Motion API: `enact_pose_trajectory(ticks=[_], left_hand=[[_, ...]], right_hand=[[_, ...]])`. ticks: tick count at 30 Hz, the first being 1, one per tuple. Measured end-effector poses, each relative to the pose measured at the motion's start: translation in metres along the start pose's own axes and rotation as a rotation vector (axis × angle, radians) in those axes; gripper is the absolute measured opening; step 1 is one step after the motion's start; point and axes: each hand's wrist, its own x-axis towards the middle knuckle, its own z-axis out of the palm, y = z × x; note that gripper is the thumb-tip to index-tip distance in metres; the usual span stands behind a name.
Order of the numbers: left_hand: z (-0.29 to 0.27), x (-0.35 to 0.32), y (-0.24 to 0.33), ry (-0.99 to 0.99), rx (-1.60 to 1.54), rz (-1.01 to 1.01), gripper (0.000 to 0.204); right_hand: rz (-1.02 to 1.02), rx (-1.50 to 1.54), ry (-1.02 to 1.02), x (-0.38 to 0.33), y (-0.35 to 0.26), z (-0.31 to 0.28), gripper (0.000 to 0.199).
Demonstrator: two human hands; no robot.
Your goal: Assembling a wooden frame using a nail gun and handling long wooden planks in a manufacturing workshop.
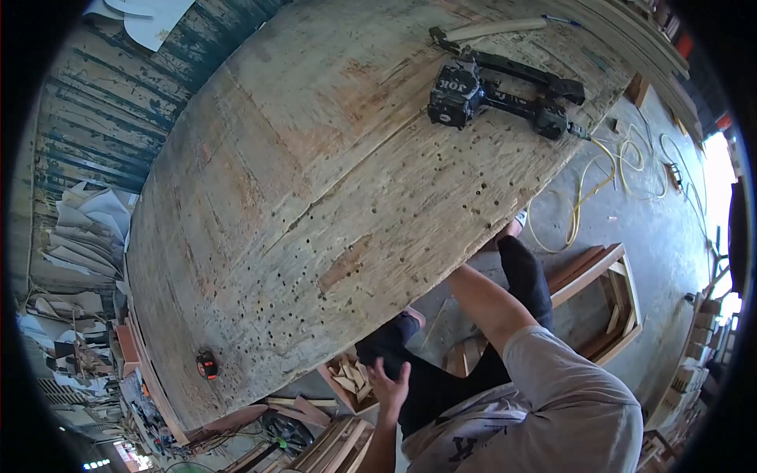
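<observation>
My left hand [388, 385] is raised near my lap, below the table's near edge, with its fingers apart and nothing in them. Beneath the table edge my right forearm disappears, so the right hand and whatever it touches are hidden. A worn wooden tabletop [315, 165], pitted with many small holes, spreads in front of me. On its far right part lies a black pneumatic nail gun [461, 93], joined to a yellow air hose [579, 201]. A curved pale wood strip [497, 30] rests behind it.
A small tape measure [206, 364] sits at the table's left end. Scrap wood fills a box [337, 388] by my left hand. On the floor to the right stands a wooden frame [628, 303]. Stacked sheets [91, 229] lean at the far left; long boards [643, 47] lie at the far right.
</observation>
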Motion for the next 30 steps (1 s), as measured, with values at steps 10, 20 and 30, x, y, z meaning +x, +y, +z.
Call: enact_pose_trajectory(ticks=[10,20,30], left_hand=[[0.002,0.067,0.099,-0.001,-0.23,0.653,0.054],[0.068,0.144,0.125,0.161,-0.15,0.504,0.045],[0.008,0.073,0.117,-0.588,-0.104,0.314,0.022]], right_hand=[[0.021,0.192,0.183,0.0,0.002,0.01,0.056],[-0.147,-0.303,0.177,-0.015,0.009,0.008,0.048],[0.076,1.728,-0.029,-0.019,0.024,0.02,0.044]])
